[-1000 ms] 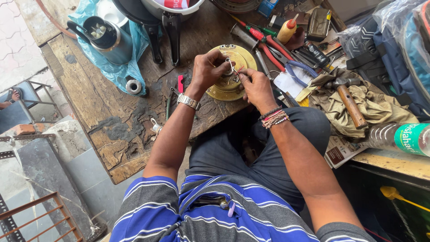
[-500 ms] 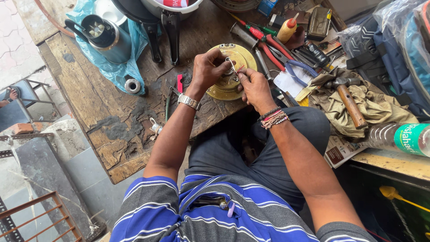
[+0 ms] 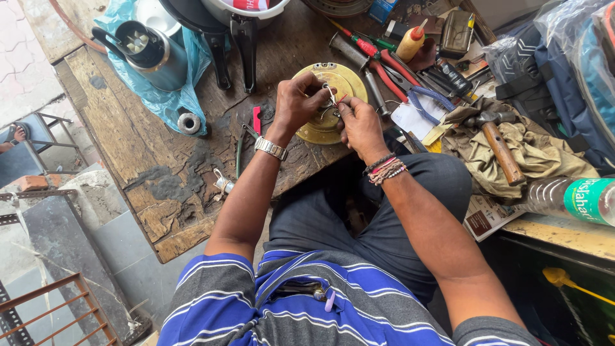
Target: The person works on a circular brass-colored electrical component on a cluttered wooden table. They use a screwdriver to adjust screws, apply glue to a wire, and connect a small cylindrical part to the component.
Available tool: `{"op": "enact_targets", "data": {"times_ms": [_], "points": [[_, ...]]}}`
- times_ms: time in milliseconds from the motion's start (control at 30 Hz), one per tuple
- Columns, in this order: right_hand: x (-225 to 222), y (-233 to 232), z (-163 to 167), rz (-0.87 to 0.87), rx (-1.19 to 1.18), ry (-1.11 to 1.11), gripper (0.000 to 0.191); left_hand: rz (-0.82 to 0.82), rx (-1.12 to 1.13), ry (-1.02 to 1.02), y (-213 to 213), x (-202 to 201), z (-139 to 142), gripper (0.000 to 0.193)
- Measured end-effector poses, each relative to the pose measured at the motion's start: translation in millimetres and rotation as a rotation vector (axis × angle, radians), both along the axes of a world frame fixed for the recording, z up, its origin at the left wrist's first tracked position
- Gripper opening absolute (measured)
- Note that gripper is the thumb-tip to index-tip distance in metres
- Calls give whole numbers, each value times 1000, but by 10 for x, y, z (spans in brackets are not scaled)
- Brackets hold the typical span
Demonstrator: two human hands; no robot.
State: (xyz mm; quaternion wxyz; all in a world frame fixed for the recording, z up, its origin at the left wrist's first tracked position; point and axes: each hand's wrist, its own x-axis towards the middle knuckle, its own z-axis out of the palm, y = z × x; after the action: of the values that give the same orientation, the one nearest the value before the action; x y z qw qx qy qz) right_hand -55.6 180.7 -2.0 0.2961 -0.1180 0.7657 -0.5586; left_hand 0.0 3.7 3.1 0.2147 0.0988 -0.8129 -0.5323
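The round brass-coloured plate (image 3: 330,102) lies flat on the wooden table (image 3: 128,147), close to its near edge and toward the right end. A small metal clip (image 3: 329,93) with thin wires stands over the centre of the plate.

The left hand (image 3: 298,102) is closed on the clip, thumb and fingertips pinching it from the left. The right hand (image 3: 360,125) is closed around a thin wire (image 3: 339,101) just beside the clip, fingers curled tight; what else it grips cannot be told.

Red-handled pliers (image 3: 384,61) and blue-handled pliers (image 3: 419,96) lie just right of the plate. A hammer (image 3: 498,144) rests on a khaki cloth (image 3: 538,154) at the right edge. A steel jar (image 3: 150,51) sits on blue plastic sheet (image 3: 173,96) near the far left corner. A plastic bottle (image 3: 570,198) lies at the right, off the table.
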Motion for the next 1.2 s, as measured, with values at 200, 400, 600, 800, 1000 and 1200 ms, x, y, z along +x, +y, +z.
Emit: {"op": "enact_targets", "data": {"times_ms": [200, 400, 600, 800, 1000, 1200], "points": [[-97, 34, -53, 153, 200, 913, 18, -48, -37, -3, -84, -4, -8, 17], [-121, 45, 86, 214, 411, 1033, 27, -74, -100, 32, -98, -4, -14, 21], [-227, 46, 133, 250, 418, 1096, 29, -115, -109, 27, -120, 10, 30, 25], [-358, 31, 40, 225, 153, 302, 15, -115, -106, 4, -118, 10, 58, 25], [-360, 61, 119, 287, 319, 1005, 18, -167, -72, -3, -119, 30, 45, 23], [-517, 51, 49, 367, 241, 1160, 31, -317, 186, -77, -183, 19, -59, 27]]}}
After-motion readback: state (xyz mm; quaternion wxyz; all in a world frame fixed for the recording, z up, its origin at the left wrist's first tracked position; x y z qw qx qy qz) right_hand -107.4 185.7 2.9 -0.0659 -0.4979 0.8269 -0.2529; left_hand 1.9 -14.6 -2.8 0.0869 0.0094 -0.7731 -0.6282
